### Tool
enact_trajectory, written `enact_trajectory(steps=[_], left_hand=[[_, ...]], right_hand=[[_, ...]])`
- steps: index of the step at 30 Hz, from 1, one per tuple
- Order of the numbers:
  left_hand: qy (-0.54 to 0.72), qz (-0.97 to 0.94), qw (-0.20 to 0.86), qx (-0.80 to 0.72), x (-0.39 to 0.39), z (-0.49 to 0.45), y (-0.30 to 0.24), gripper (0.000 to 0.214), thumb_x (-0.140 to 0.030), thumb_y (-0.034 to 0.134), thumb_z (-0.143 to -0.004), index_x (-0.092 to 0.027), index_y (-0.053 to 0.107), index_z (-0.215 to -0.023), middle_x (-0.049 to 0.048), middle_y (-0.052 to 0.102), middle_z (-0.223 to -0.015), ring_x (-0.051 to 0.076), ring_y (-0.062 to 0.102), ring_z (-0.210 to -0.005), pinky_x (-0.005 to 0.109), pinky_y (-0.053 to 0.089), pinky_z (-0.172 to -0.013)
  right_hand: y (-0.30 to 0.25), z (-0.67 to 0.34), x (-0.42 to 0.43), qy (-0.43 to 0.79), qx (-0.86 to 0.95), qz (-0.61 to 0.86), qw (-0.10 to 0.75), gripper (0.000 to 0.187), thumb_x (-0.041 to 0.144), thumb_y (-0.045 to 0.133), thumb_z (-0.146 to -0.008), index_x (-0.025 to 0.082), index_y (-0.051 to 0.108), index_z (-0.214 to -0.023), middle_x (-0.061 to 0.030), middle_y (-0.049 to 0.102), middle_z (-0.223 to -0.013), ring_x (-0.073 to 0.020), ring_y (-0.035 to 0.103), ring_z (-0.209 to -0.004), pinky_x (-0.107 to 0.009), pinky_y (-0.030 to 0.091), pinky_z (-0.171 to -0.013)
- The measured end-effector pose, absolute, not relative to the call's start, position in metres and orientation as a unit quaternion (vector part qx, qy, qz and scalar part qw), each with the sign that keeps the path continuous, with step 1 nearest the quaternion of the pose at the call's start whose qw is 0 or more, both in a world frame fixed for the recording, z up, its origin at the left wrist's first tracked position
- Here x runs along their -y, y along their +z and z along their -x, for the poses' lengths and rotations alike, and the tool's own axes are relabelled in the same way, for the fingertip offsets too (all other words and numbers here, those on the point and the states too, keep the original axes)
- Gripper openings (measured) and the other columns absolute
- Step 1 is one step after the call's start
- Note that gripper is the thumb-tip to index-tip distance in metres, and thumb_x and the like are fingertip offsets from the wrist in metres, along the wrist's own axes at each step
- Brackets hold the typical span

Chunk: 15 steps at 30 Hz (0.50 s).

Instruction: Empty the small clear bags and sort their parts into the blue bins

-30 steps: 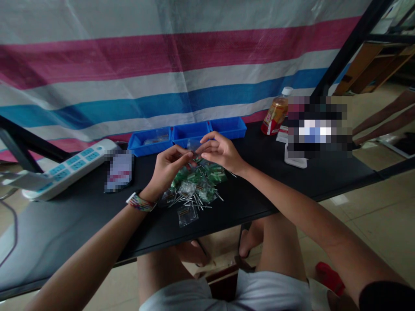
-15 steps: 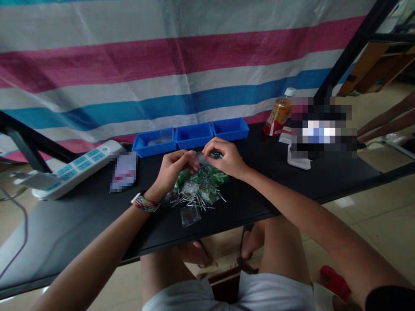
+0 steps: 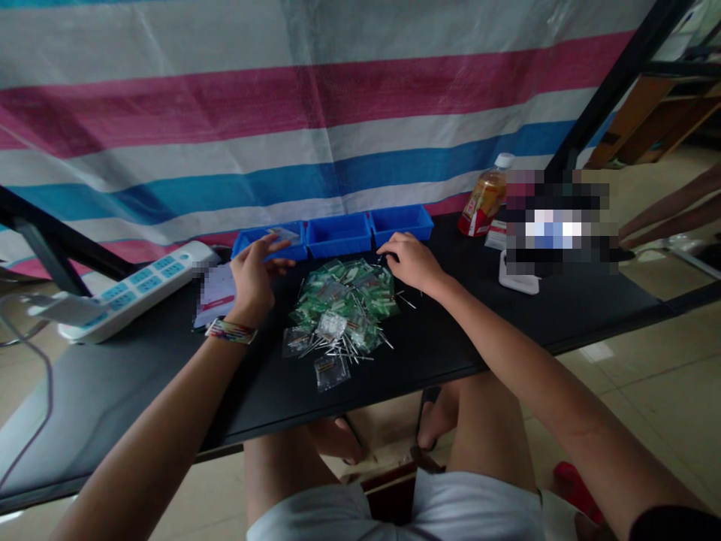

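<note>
My left hand (image 3: 254,274) is at the front of the left blue bin (image 3: 242,246), fingers stretched out and apart. Just beyond its fingertips, a small clear plastic packet (image 3: 285,235) shows at the bin; whether a finger touches it is unclear. My right hand (image 3: 410,261) rests by the far right edge of a pile, its fingers curled together in a pinch; what they hold, if anything, is hidden. The pile has green-tinted packets (image 3: 324,289), clear packets (image 3: 331,326) and thin metal pins (image 3: 350,347). One clear packet (image 3: 331,373) with brass-coloured pieces lies nearest me.
Two more blue bins, a middle one (image 3: 339,244) and a right one (image 3: 401,229), stand along the back. A white power strip (image 3: 135,289) and a partly blurred packet (image 3: 217,293) lie left. A drink bottle (image 3: 483,199) and a white object (image 3: 518,278) are on the right.
My hands have parted from above the pile. The left moved left to the left bin, where a clear packet now shows; the right shifted slightly right, uncovering the pile and loose pins.
</note>
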State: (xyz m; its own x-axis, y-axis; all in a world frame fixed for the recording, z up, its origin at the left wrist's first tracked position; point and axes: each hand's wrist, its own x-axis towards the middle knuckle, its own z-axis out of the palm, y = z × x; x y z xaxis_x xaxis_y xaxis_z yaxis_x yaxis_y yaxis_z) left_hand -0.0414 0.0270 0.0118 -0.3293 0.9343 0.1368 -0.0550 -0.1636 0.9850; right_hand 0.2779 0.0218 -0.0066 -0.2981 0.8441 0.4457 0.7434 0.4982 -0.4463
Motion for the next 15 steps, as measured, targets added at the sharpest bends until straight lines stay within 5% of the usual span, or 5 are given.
enact_trajectory(steps=[4, 9, 15], left_hand=[[0.621, -0.457, 0.414, -0.484, -0.024, 0.042, 0.015, 0.032, -0.034, 0.063, -0.093, -0.014, 0.074, -0.116, 0.0113, 0.083, -0.116, 0.016, 0.077, -0.069, 0.024, 0.052, -0.057], [0.565, -0.574, 0.377, -0.457, -0.011, 0.027, 0.015, 0.03, -0.039, 0.07, -0.088, -0.018, 0.078, -0.108, 0.0093, 0.082, -0.102, 0.016, 0.074, -0.065, 0.025, 0.053, -0.057], [0.477, -0.678, 0.343, -0.442, 0.01, 0.005, 0.022, 0.028, -0.045, 0.07, -0.091, -0.018, 0.077, -0.083, 0.0057, 0.074, -0.072, 0.017, 0.065, -0.059, 0.026, 0.048, -0.057]], right_hand=[[-0.013, -0.277, -0.023, 0.059, 0.814, 0.501, 0.287, 0.03, 0.004, 0.065, -0.094, 0.022, 0.086, -0.104, -0.0109, 0.071, -0.105, -0.0279, 0.061, -0.103, -0.041, 0.053, -0.094], [-0.007, -0.282, -0.024, 0.039, 0.82, 0.503, 0.269, 0.02, 0.006, 0.066, -0.093, 0.02, 0.078, -0.089, -0.0103, 0.07, -0.098, -0.0273, 0.062, -0.102, -0.036, 0.05, -0.082], [0.005, -0.27, -0.019, 0.219, 0.783, 0.406, 0.416, 0.007, 0.012, 0.067, -0.09, 0.019, 0.068, -0.089, -0.0028, 0.07, -0.087, -0.0174, 0.064, -0.077, -0.031, 0.05, -0.073]])
